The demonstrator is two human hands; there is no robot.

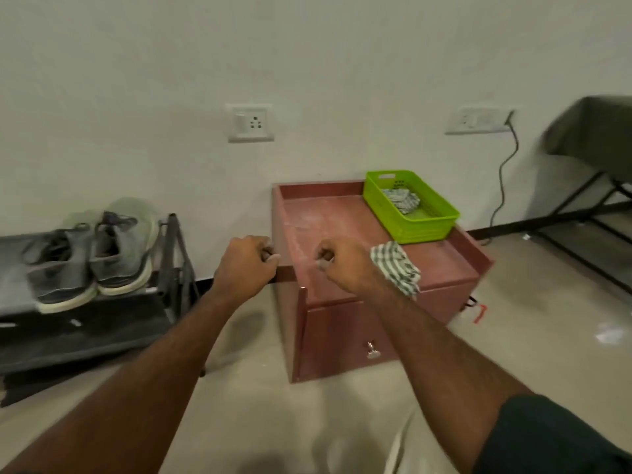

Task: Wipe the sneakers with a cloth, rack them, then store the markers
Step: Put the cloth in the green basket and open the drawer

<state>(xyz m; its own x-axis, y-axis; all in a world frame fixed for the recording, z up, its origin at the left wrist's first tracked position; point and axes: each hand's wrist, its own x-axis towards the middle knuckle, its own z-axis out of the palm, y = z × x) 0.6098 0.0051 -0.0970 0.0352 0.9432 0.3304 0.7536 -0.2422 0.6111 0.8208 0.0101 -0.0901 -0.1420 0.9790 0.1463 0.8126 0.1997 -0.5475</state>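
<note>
A pair of grey sneakers point(92, 254) with pale soles stands on the top shelf of a dark shoe rack point(82, 331) at the left. My left hand point(244, 265) is a closed fist at the left rim of the maroon cabinet point(345, 220); a small dark end, seemingly a marker, pokes out of the fingers. My right hand point(343, 265) is fisted over the cabinet top, with a small pale marker end showing. A green-and-white striped cloth point(398, 265) lies on the cabinet top beside my right wrist, which partly hides it.
A lime green basket point(427, 224) holding a patterned bundle sits at the back right of the cabinet top. The cabinet front has a door with a metal handle point(371, 350). A folding table point(595, 131) stands at the right, and a cable hangs from a wall socket point(478, 121).
</note>
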